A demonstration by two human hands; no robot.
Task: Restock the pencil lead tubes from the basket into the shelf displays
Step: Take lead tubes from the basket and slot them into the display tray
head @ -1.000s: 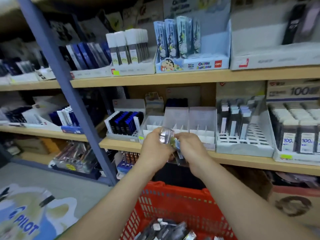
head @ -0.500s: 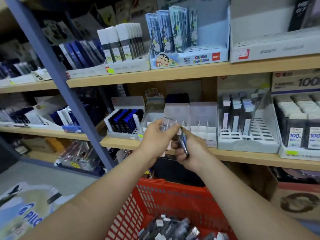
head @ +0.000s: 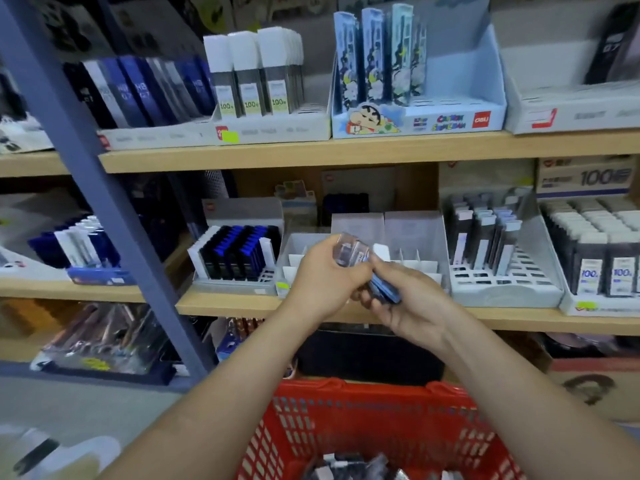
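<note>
My left hand (head: 323, 284) grips a clear bundle of pencil lead tubes (head: 349, 252) in front of the middle shelf. My right hand (head: 408, 306) is right beside it and holds several dark blue lead tubes (head: 384, 289) in its curled fingers. Both hands hover before a white divided display tray (head: 419, 265) whose slots look mostly empty. A red basket (head: 377, 420) sits below my arms, with more lead tubes (head: 349, 467) lying in its bottom.
A tray of black-and-blue tubes (head: 239, 252) stands left of the white tray, and a grey slotted display (head: 498, 265) stands right of it. The upper shelf (head: 346, 150) carries more lead boxes. A blue upright post (head: 90, 174) crosses the left side.
The two hands have risen slightly and drawn a little apart. The clear bundle stays in my left hand and the blue tubes now sit lower in my right palm.
</note>
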